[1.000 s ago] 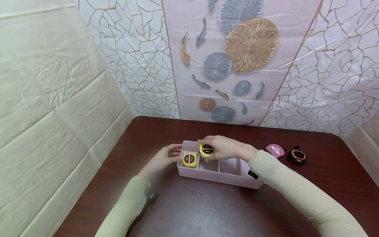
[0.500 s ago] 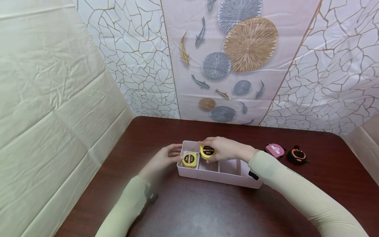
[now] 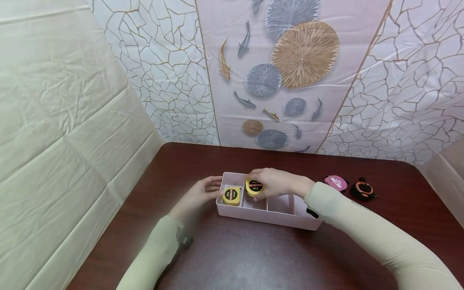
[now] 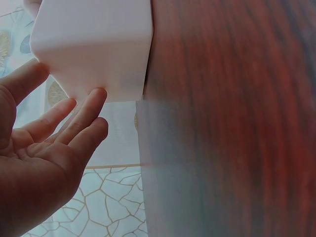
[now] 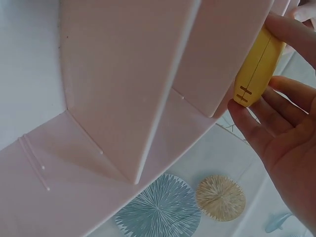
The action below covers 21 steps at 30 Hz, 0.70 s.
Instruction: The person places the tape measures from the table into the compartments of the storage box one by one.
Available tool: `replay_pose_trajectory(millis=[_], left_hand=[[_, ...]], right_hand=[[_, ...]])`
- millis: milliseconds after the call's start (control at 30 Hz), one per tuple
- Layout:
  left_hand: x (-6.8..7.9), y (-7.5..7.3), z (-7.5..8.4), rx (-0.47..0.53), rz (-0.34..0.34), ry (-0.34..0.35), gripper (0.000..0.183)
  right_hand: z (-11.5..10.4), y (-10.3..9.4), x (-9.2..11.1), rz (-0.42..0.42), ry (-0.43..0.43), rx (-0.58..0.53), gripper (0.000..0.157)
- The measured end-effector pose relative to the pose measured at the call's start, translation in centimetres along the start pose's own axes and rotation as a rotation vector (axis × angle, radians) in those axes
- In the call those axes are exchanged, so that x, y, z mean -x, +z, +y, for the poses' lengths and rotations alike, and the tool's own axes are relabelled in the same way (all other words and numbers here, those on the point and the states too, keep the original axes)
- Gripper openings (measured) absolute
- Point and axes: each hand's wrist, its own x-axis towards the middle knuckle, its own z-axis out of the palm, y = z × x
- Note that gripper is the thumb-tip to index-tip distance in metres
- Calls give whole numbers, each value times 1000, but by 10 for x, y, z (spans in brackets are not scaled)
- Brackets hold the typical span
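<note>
A yellow 2 m tape measure (image 3: 254,187) is held by my right hand (image 3: 277,181) at the second compartment from the left of a pale pink divided box (image 3: 268,216). In the right wrist view, thumb and fingers grip the yellow case (image 5: 260,64) beside a divider. Another yellow tape measure (image 3: 231,195) sits in the leftmost compartment. My left hand (image 3: 193,198) is at the box's left end. Its fairly straight fingertips touch the end wall (image 4: 94,59) in the left wrist view.
To the right of the box, a pink tape measure (image 3: 336,183) and a black-and-orange tape measure (image 3: 363,189) lie on the dark wooden table (image 3: 232,253). A patterned cloth (image 3: 174,80) hangs behind the table. My right forearm crosses the box's right end.
My right hand has lowered slightly with the yellow tape measure, toward the second compartment. The left hand stays at the box's end.
</note>
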Motion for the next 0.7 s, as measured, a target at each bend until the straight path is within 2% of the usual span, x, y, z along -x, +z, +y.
replay_pose_trajectory(millis=[333,700], left_hand=[[-1,-1,-2,-7,-15,27,56],[-1,0,-2,-14,6,-3,55]], right_hand=[[0,-1,1,-41,-1,30,70],[-1,2,1,-91,10,42,70]])
